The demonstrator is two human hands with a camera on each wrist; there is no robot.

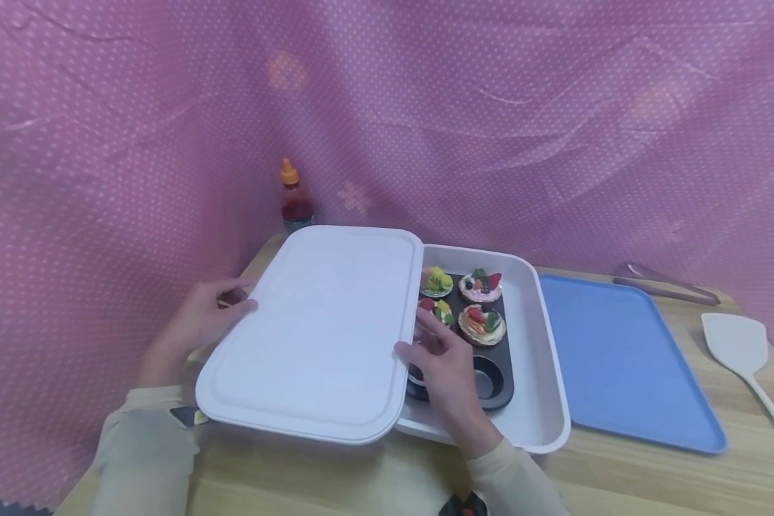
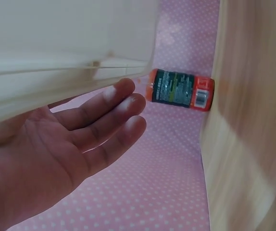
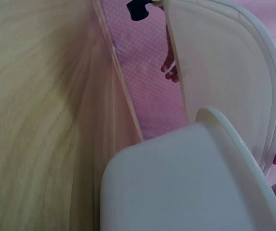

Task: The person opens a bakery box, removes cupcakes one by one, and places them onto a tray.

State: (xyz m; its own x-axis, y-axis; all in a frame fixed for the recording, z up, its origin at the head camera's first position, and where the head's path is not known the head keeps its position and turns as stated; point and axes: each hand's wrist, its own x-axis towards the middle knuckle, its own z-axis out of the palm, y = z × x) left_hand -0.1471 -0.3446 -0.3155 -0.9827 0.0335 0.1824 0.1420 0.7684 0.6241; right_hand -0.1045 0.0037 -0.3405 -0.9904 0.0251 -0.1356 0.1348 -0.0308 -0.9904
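Observation:
A white lid (image 1: 316, 330) is held tilted above the table, covering the left part of a white plastic bin (image 1: 538, 365). My left hand (image 1: 196, 319) pinches its left edge; in the left wrist view the fingers (image 2: 104, 130) extend beneath the lid. At the lid's right edge, my right hand (image 1: 448, 369) grips with the thumb on top, above the bin. Inside the bin lies a dark muffin tin (image 1: 499, 358) bearing several fruit-topped tarts (image 1: 481, 325). One cup (image 1: 486, 378) near the front right has no tart in it. The tin's left side is hidden by the lid.
A sauce bottle (image 1: 294, 201) with an orange cap stands behind the lid. Right of the bin lies a blue tray (image 1: 626, 358), with tongs (image 1: 667, 287) behind it and a white spatula (image 1: 738, 344) at the far right. Pink dotted cloth (image 1: 490, 129) hangs around the wooden table.

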